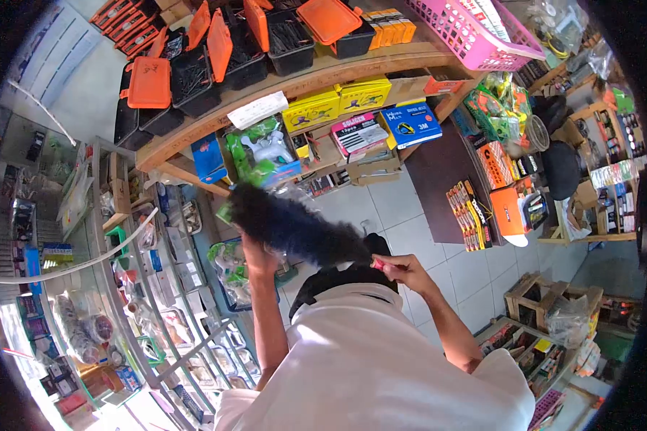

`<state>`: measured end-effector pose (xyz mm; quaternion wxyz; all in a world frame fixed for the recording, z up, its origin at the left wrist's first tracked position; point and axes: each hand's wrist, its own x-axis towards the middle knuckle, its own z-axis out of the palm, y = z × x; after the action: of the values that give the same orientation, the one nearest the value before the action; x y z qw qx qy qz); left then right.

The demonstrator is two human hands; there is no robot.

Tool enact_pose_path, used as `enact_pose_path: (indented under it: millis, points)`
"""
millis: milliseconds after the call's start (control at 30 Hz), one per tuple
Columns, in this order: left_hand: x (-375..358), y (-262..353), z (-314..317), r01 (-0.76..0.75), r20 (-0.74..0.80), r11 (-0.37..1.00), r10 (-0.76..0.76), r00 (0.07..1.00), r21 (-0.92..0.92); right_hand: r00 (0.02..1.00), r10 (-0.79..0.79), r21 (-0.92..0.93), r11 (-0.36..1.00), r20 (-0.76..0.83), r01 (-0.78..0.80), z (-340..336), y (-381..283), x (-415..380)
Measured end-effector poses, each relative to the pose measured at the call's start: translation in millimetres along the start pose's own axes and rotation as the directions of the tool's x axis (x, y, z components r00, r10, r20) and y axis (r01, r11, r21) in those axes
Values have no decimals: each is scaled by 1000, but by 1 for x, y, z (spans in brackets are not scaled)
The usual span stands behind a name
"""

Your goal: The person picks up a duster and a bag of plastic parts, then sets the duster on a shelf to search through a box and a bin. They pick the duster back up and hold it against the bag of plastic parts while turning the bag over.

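Observation:
My right hand (pixel 406 271) is closed around the pink handle end of a feather duster (pixel 295 226). Its dark, fluffy head stretches to the upper left across my front. My left hand (pixel 257 255) is raised beside the duster's far end, with its fingers hidden behind the dark fluff. Whether it grips anything cannot be seen. Just beyond the duster's tip, a box of green-and-white plastic packets (pixel 262 151) sits on the lower shelf. More green packets (pixel 230 262) lie in a bin near my left forearm.
Black boxes with orange lids (pixel 149 82) line the wooden shelf (pixel 194 136) ahead. Below are yellow boxes (pixel 313 109) and a blue box (pixel 413 123). A pink basket (pixel 474 32) stands at upper right. Glass cases (pixel 162 287) run along the left; a wooden crate (pixel 543 298) is at right.

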<state>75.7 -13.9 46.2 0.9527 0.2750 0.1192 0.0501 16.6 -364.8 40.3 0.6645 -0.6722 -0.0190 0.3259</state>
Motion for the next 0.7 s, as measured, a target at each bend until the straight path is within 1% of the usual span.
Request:
enact_pose_path:
  millis: [33,67,100,133,200,233,267,300,333,367,400,433,467,500,533,567,600,667,700]
  points:
    - [0,-2,-8,38,-97,998,-34,995,42,999,30,28,999,-34,-29,2,-12,1]
    - [-4,-7,-15,42,-117,991,-27,993,128,999,30,26,999,-25,-29,2,-12,2]
    - [-9,-6,-5,49,-137,976,-20,990,212,999,44,25,999,11,-45,-1,-12,1]
    - [-10,-7,-7,41,-140,976,-11,990,213,997,57,22,998,47,-58,-4,-11,2]
    - [-13,-10,-14,107,-114,953,-77,991,285,998,31,16,999,46,-32,-7,-7,3]
    - [-12,-18,-9,10,-156,979,23,988,203,999,8,8,1000,39,-8,-8,-6,4]
    - [-10,-19,-27,8,-157,979,25,987,205,999,8,10,1000,42,-8,-8,-4,4]
    - [-8,-12,-28,72,-43,992,-68,997,105,999,21,22,1000,25,-21,-6,-7,4]
    - [-8,-7,-28,146,80,989,-147,986,13,999,34,36,999,10,-34,-5,-9,3]
    - [-14,-14,-25,126,-198,978,-92,976,168,999,34,35,999,17,-35,-5,-11,3]
    - [-10,-16,-66,188,74,982,-188,979,1,999,8,-9,1000,49,-8,-4,-13,4]
    - [-19,-23,-33,96,-132,989,-81,988,111,997,-17,-51,998,81,21,-3,-14,4]
    - [-17,-23,-49,131,-41,978,-126,991,164,996,-20,-47,999,84,24,-2,-16,5]
    - [-16,-17,-48,154,51,963,-169,984,222,999,9,-22,1000,46,-8,-2,-18,7]
    - [-11,-17,-44,183,170,983,-186,968,28,999,40,4,999,7,-40,-3,-19,8]
    - [-7,-18,-40,250,286,956,-199,937,-155,999,40,4,999,8,-40,-3,-17,7]
    - [-17,-10,-5,99,-135,961,-65,989,257,998,60,-6,998,-4,-60,-3,-14,7]
    - [-17,-15,-21,104,-189,968,-60,980,230,997,77,-20,997,-9,-78,-5,-11,9]
    - [-20,-16,-28,121,-191,967,-78,979,226,999,40,-22,999,35,-40,-4,-11,9]
